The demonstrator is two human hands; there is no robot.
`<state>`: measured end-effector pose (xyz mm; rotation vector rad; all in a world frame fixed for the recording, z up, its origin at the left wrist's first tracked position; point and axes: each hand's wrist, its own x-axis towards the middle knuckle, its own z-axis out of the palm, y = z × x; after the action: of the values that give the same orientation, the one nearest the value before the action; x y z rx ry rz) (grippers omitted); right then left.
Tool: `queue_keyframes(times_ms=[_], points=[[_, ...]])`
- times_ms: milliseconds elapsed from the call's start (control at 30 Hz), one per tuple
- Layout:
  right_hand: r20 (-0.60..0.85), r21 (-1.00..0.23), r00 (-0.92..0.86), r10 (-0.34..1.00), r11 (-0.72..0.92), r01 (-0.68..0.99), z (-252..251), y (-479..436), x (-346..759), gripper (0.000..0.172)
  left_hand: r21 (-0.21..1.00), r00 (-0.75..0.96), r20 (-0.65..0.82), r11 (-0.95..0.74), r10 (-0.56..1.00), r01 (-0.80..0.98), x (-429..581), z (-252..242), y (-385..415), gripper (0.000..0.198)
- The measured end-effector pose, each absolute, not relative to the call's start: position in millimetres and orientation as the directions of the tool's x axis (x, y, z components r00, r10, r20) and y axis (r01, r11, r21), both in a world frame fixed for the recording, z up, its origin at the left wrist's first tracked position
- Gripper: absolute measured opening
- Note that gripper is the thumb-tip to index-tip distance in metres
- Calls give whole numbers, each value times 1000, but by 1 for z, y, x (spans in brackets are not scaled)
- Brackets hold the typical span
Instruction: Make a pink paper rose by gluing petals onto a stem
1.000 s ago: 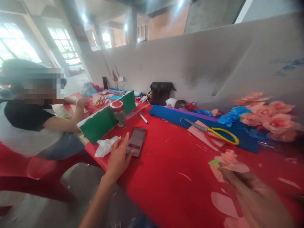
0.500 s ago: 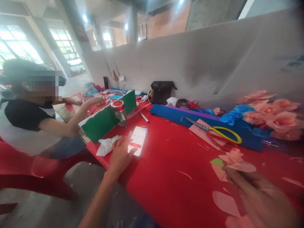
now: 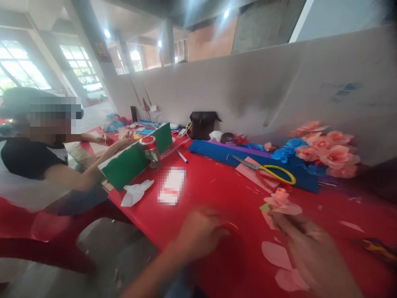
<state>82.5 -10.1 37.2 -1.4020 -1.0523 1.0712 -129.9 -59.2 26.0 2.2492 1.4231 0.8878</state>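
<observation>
My right hand (image 3: 307, 236) pinches a pink paper flower (image 3: 282, 201) from below, at the right of the red table. Beneath and beside it lie loose pink paper petals (image 3: 276, 254). Motion blurs my left hand (image 3: 201, 231), which hovers over the table's front part; its fingers look curled, but whether they hold anything is not clear. Beyond that hand a phone (image 3: 172, 186), partly pixelated, lies on the table with its screen lit. Scissors (image 3: 263, 167) with yellow and red handles rest on pink paper (image 3: 248, 174) behind the flower.
A blue paper roll (image 3: 223, 155) and finished paper flowers (image 3: 335, 151) line the wall side. Crumpled tissue (image 3: 135, 192), a glass jar (image 3: 151, 155), a green board (image 3: 124, 171) and a marker (image 3: 182, 156) stand or lie leftward. A co-worker (image 3: 34, 165) sits at the left.
My left hand has left the phone and moved right and nearer to me. The right hand still holds the flower. The whole view has shifted slightly.
</observation>
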Motion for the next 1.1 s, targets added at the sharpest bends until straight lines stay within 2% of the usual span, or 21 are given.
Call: queue_keyframes(times_ms=[133,233,333,433,633,833,1100], points=[[-145,-988,173,974,-134,-76,27,-10,86,31,756,348,176,-353,921,552,-84,44,-40,28],[-99,-982,116,988,-78,-173,26,-12,89,27,898,310,178,-283,934,337,-61,49,-23,39],[-29,-983,52,998,-19,-180,30,-13,91,25,997,349,34,-57,937,57,-43,48,-10,35],[30,-989,103,994,44,-143,36,-14,94,21,977,287,-31,90,957,-193,-28,46,-2,32],[83,-982,143,986,105,-156,37,-11,101,22,905,207,-23,108,978,-412,-12,35,6,26],[57,-996,137,989,65,-56,33,-10,100,26,866,158,-38,111,987,-487,-12,13,8,31],[25,-1000,67,997,25,-10,19,-4,94,34,863,116,20,42,993,-504,-25,6,13,21]])
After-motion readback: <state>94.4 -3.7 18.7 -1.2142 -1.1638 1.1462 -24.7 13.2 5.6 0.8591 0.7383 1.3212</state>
